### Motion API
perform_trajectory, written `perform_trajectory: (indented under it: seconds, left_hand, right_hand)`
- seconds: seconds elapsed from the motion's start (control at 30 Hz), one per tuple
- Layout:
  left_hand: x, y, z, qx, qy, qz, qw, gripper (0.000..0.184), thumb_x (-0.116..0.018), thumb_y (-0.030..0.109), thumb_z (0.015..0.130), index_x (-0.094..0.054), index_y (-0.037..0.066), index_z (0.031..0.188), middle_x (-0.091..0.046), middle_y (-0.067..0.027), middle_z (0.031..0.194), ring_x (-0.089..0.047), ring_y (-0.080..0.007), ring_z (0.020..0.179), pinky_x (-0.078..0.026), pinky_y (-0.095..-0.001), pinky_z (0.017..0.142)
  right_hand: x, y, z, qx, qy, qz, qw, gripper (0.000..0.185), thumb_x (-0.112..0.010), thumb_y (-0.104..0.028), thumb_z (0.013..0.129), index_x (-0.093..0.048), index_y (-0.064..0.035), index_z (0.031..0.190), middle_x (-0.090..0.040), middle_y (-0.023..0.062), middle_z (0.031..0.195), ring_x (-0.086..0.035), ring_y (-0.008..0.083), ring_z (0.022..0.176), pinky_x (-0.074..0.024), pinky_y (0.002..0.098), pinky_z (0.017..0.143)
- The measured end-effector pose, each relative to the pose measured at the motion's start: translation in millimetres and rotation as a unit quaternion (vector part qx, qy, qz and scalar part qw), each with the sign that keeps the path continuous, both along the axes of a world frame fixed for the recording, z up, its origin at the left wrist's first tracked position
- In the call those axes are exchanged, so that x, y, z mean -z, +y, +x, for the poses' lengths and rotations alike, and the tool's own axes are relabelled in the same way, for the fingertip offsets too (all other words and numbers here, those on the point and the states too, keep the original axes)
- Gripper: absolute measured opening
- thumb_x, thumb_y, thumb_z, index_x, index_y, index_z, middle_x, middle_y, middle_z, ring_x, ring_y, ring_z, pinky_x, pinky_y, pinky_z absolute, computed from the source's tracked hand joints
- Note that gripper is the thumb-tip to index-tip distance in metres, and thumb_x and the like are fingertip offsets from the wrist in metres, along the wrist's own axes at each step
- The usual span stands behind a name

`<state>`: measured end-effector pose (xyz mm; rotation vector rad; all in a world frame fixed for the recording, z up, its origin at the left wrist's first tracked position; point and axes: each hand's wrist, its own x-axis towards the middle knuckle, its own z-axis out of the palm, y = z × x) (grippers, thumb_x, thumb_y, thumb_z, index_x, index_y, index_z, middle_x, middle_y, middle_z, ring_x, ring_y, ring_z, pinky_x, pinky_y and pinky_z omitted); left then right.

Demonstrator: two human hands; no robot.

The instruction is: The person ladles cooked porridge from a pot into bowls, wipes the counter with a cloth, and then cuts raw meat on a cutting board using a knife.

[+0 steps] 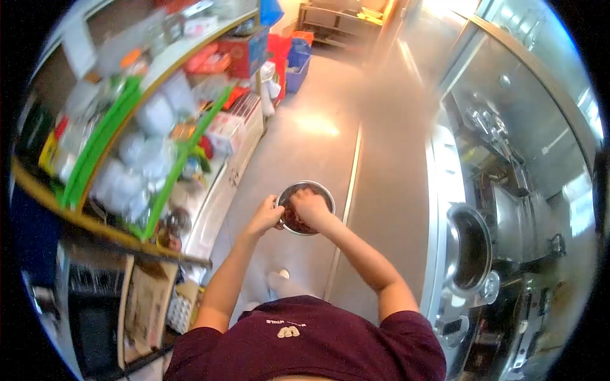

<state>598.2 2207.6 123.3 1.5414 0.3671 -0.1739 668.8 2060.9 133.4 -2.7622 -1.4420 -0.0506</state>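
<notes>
A round metal bowl [331, 198] is held up in front of my body, over the floor. My left hand [265, 216] grips its left rim, thumb on top. Inside it lie dark reddish-brown pieces of food [293, 220], too blurred to name. My right hand [307, 204] reaches down into the bowl with its fingers curled among these pieces. The fingertips are hidden, and what they hold cannot be made out.
Crowded shelves [152, 82] with bags and boxes line the left side. A metal counter [438, 254] runs along the right, bearing a large metal pot [469, 244]. Blue bins [297, 68] stand farther ahead on the left. Lower left is a dark appliance [94, 301].
</notes>
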Motion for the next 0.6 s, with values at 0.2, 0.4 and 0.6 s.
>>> perform_trajectory:
  seconds: [0.2,0.4,0.6]
  left_hand:
    - [7,52,196,0.021,0.019,0.008,1.000,0.031,-0.046,0.008,0.076,-0.043,-0.003,0.106,-0.059,-0.0117,0.073,-0.058,-0.0165,0.052,-0.049,-0.0284,0.043]
    - [25,107,427,0.022,-0.048,0.066,0.996,0.029,-0.046,0.006,0.074,-0.045,-0.005,0.101,-0.058,-0.0172,0.077,-0.060,-0.0214,0.056,-0.051,-0.0321,0.044]
    - [-12,119,704,0.138,-0.073,0.108,0.982,0.034,-0.047,0.009,0.075,-0.045,-0.005,0.105,-0.059,-0.0197,0.079,-0.061,-0.0227,0.058,-0.052,-0.0330,0.046]
  right_hand:
    - [-7,46,193,-0.018,0.027,-0.015,0.999,0.018,-0.057,-0.014,0.074,-0.061,-0.0132,0.092,-0.054,0.0069,0.101,-0.054,0.0270,0.095,-0.0501,0.0355,0.069]
    - [18,95,442,0.001,0.121,0.068,0.990,0.018,-0.058,-0.023,0.077,-0.061,-0.0076,0.086,-0.054,0.0103,0.099,-0.051,0.0292,0.096,-0.0469,0.0380,0.076]
    - [-20,96,668,0.007,0.200,0.164,0.966,0.023,-0.057,-0.028,0.081,-0.062,-0.0053,0.085,-0.056,0.0123,0.089,-0.053,0.0297,0.088,-0.0430,0.0402,0.076]
